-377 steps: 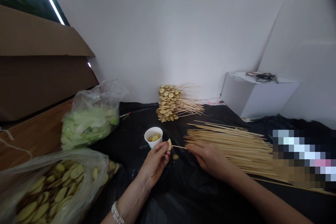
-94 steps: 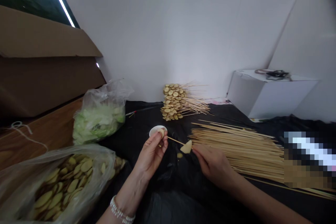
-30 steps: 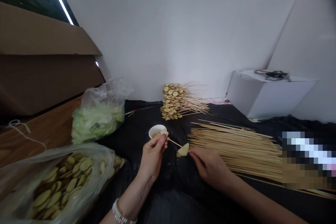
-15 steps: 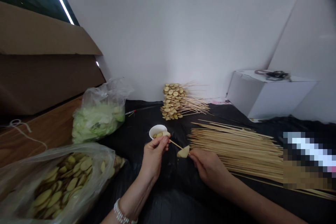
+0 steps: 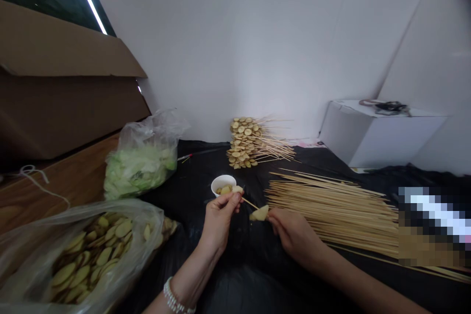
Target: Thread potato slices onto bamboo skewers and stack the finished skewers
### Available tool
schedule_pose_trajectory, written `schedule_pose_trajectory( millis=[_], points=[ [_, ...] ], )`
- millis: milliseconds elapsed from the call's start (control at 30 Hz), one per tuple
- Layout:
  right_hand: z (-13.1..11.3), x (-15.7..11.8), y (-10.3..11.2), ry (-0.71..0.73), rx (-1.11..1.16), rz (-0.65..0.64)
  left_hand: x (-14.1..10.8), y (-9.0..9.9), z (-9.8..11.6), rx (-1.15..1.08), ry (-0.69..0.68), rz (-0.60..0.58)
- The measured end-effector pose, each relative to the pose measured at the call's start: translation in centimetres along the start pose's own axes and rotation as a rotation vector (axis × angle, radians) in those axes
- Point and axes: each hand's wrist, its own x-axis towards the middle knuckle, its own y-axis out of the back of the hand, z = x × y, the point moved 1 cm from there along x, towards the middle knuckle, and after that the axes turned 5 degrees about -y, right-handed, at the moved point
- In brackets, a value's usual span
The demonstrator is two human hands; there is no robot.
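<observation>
My left hand (image 5: 221, 218) is closed, pinching a pale potato slice (image 5: 237, 189) between thumb and fingers at the far end of a thin wooden skewer (image 5: 250, 203). My right hand (image 5: 296, 235) grips the other end of that skewer, its fingers closed. Close against the right fingertips, another potato slice (image 5: 262, 213) is threaded on the stick. Just beyond the left fingers stands a white bowl (image 5: 217, 180) with some potato pieces in it. To the right, beside my right hand, lies a broad spread of bare skewers (image 5: 331, 206).
At the back, finished potato skewers (image 5: 245, 142) are stacked. On the left sit an open plastic bag of potato slices (image 5: 79, 274) and a bag of pale green vegetable (image 5: 142, 169). A cardboard box (image 5: 66, 108) stands far left, a white box (image 5: 353, 132) at right.
The view has shifted slightly, so everything sits a little further right. Both hands keep their hold, and the slices on the skewer look almost the same.
</observation>
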Motion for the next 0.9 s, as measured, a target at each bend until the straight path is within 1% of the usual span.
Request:
schedule_pose_trajectory(
  millis=[267,400,567,800,900],
  points=[
    [1.1,-0.4,-0.2,0.016,-0.057,0.088,-0.2,-0.2,0.1,0.03,-0.013,-0.014],
    [0.8,-0.3,-0.1,-0.001,-0.054,0.048,-0.1,-0.2,-0.1,0.04,0.002,-0.013],
    [0.4,-0.1,0.0,0.001,0.006,-0.022,0.0,-0.1,-0.4,0.038,0.011,-0.024],
    [1.0,-0.3,-0.3,-0.053,-0.071,0.011,0.0,-0.1,-0.6,0.061,0.009,-0.036],
    [0.8,-0.3,-0.2,-0.069,-0.036,-0.005,0.0,-0.1,-0.6,0.069,0.009,-0.048]
  ],
)
